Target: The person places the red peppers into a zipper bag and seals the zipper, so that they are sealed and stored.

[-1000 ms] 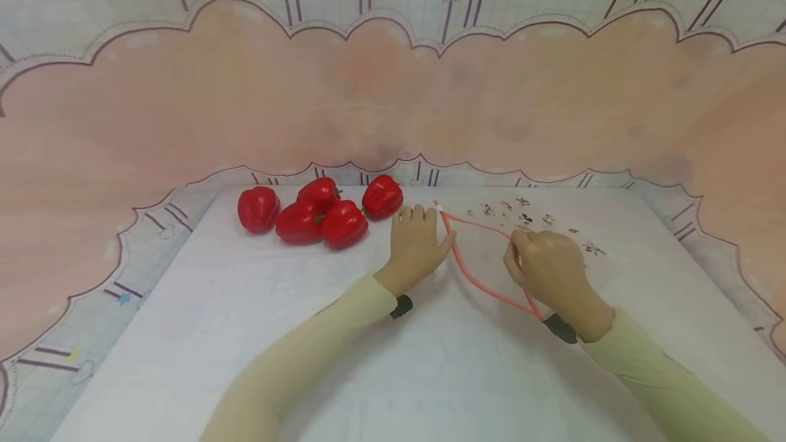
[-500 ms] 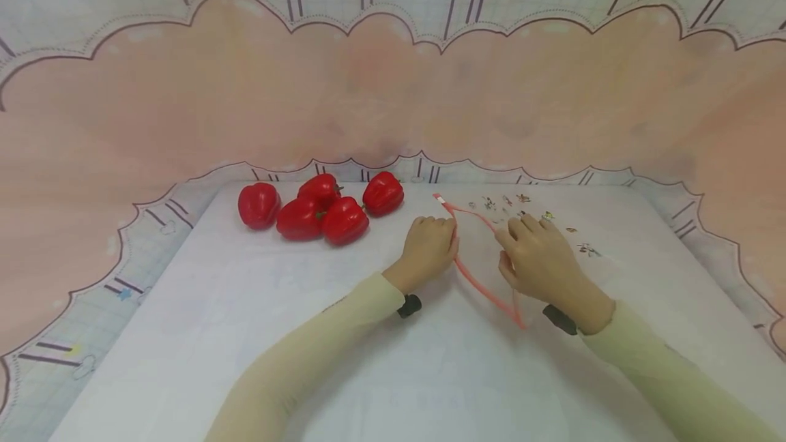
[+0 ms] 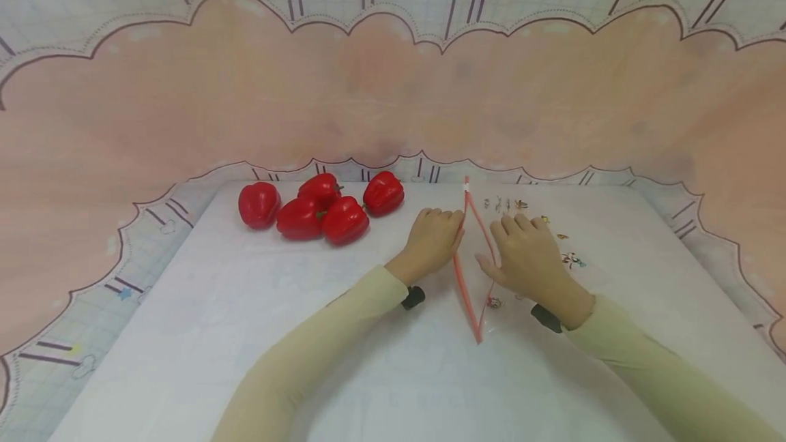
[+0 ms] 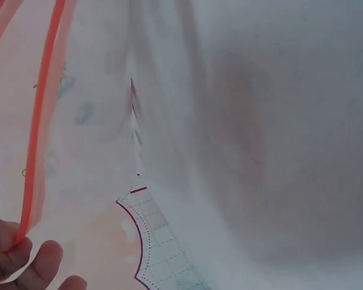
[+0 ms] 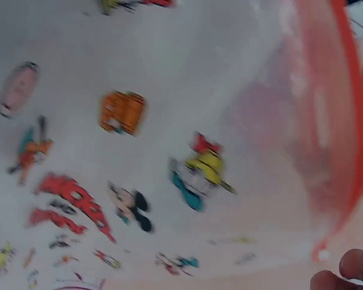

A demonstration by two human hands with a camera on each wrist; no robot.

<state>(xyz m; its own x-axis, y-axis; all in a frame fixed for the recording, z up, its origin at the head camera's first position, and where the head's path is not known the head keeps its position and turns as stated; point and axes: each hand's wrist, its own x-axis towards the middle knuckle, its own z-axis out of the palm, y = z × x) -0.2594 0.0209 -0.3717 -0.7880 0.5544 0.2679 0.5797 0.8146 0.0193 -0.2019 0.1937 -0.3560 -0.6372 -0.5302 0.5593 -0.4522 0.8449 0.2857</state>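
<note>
A clear plastic zip bag with an orange-red edge and cartoon prints stands between the hands, its mouth spread into a narrow diamond. My left hand pinches the left edge of the mouth; in the left wrist view its fingers close on the orange strip. At the opposite edge is my right hand, its thumb stretched out across that edge and away from the fingers. Fingertips lie beside the bag's edge in the right wrist view, where the printed wall fills most of the picture.
Several red bell peppers lie at the back left of the white table, one of them apart at the far left. Behind the table hangs a peach and pale blue patterned cloth.
The bag's mouth has swung toward upright and narrowed. My left hand, first flat beside the edge, now pinches it. My right hand has shifted left, and its thumb has spread out.
</note>
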